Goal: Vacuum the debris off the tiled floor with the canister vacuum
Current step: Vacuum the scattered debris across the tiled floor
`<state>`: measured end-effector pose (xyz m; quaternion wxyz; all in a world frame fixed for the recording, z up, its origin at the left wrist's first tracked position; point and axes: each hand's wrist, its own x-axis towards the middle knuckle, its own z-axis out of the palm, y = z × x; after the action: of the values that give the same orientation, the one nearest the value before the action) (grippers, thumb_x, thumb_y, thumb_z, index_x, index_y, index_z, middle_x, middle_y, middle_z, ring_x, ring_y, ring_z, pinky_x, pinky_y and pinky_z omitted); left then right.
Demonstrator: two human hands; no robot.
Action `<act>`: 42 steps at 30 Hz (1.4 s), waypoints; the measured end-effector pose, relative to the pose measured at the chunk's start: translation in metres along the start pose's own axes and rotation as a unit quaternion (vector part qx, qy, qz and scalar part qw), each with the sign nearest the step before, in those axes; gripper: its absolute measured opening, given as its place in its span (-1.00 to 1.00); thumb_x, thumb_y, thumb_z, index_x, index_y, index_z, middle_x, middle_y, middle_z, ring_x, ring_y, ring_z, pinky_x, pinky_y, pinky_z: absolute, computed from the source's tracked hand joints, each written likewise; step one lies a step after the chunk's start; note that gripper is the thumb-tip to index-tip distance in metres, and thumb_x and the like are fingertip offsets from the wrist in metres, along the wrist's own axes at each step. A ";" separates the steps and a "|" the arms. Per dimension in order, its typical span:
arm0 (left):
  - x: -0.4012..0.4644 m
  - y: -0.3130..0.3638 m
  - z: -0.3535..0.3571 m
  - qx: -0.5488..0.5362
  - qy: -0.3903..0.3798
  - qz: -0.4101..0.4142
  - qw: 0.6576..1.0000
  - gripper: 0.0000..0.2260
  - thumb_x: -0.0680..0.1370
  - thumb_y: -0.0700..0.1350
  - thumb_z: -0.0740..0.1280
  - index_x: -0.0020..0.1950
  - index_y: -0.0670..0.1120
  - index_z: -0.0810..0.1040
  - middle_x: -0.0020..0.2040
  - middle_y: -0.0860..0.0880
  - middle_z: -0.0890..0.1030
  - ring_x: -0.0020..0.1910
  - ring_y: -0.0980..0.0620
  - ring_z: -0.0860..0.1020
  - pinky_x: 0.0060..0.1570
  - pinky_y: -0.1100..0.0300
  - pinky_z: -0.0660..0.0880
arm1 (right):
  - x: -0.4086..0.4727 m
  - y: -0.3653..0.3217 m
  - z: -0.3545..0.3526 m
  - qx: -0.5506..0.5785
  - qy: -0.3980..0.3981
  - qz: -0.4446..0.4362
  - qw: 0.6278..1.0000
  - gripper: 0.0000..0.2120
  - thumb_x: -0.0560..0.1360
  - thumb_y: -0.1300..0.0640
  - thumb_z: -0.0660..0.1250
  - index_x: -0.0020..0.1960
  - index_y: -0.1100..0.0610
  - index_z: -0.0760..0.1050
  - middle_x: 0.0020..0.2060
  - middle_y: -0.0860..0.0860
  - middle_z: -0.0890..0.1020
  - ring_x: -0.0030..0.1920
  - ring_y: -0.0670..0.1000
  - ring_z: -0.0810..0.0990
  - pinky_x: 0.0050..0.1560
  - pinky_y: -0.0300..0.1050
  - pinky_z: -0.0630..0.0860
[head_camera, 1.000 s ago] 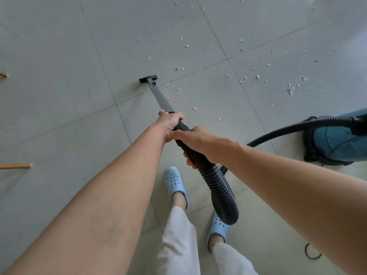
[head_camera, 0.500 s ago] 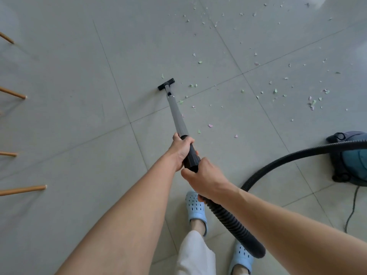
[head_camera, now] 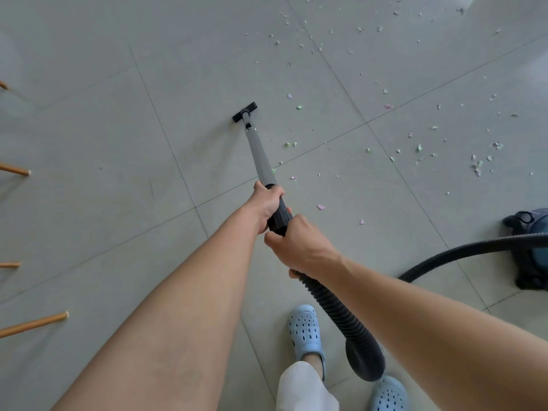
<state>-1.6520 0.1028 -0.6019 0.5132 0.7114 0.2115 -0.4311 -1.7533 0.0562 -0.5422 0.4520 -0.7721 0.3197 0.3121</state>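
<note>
I hold the vacuum wand with both hands. My left hand grips it high on the black collar, and my right hand grips just behind, where the ribbed black hose begins. The small black nozzle rests flat on the grey tiled floor. Small green, pink and white debris lies scattered to the right of the nozzle and further back. The blue canister vacuum stands at the right edge, partly cut off, with the hose running to it.
Several wooden furniture legs reach in from the left edge. My feet in light blue clogs stand below the hose loop. Tile joints cross the floor diagonally.
The nozzle has slid forward and to the right along the floor, toward the debris. The view has swung left, so the canister sits nearer the right edge and more wooden legs show.
</note>
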 end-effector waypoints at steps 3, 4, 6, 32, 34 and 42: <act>0.012 0.017 0.001 -0.002 0.005 0.004 1.000 -0.84 0.59 -0.20 0.17 0.12 -0.12 0.22 -0.23 -0.15 0.42 -0.43 -0.04 0.48 -0.48 0.22 0.45 | 0.016 -0.010 -0.010 -0.002 0.005 -0.005 1.000 -0.76 0.50 0.02 0.23 0.03 0.19 0.35 -0.35 0.04 0.51 -0.53 0.11 0.60 -0.33 -0.04 0.59; 0.014 0.021 0.002 -0.004 0.004 0.003 1.000 -0.84 0.59 -0.20 0.18 0.12 -0.12 0.22 -0.24 -0.15 0.42 -0.44 -0.03 0.48 -0.49 0.22 0.45 | 0.019 -0.012 -0.013 -0.005 0.007 -0.007 1.000 -0.76 0.50 0.02 0.23 0.02 0.19 0.35 -0.36 0.04 0.51 -0.54 0.11 0.59 -0.34 -0.04 0.58; 0.016 0.025 0.005 -0.009 0.003 -0.002 1.000 -0.84 0.59 -0.20 0.17 0.13 -0.12 0.22 -0.23 -0.15 0.41 -0.44 -0.03 0.48 -0.50 0.23 0.45 | 0.022 -0.012 -0.017 -0.008 0.010 -0.009 1.000 -0.77 0.50 0.03 0.23 0.01 0.18 0.34 -0.37 0.04 0.50 -0.55 0.10 0.58 -0.37 -0.08 0.56; -0.122 -0.118 0.146 0.015 -0.020 -0.023 0.999 -0.78 0.60 -0.21 0.15 0.22 -0.10 0.21 -0.20 -0.16 0.39 -0.47 -0.04 0.47 -0.62 0.29 0.43 | -0.128 0.179 -0.029 -0.044 0.014 -0.016 0.999 -0.81 0.49 0.01 0.21 -0.22 0.00 0.22 -0.34 0.00 0.50 -0.70 -0.07 0.49 -0.60 -0.26 0.41; -0.131 -0.131 0.159 0.017 -0.024 -0.023 0.999 -0.78 0.60 -0.20 0.15 0.21 -0.11 0.21 -0.21 -0.15 0.39 -0.48 -0.04 0.47 -0.61 0.28 0.43 | -0.139 0.196 -0.029 -0.042 0.021 -0.012 0.999 -0.81 0.48 0.01 0.21 -0.22 -0.02 0.22 -0.38 -0.02 0.51 -0.71 -0.07 0.48 -0.62 -0.29 0.39; -0.164 -0.158 0.188 0.088 0.003 -0.009 0.996 -0.76 0.58 -0.21 0.17 0.21 -0.15 0.21 -0.10 -0.23 0.46 -0.33 -0.12 0.52 -0.39 0.09 0.56 | -0.169 0.235 -0.028 0.097 -0.025 0.030 0.995 -0.79 0.46 -0.01 0.26 -0.19 0.13 0.35 -0.45 0.05 0.53 -0.68 0.01 0.48 -0.58 -0.20 0.46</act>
<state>-1.9319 0.0155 -0.5717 0.4442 0.7532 0.1807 -0.4503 -2.0318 -0.0242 -0.5186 0.5230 -0.7066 0.3603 0.3119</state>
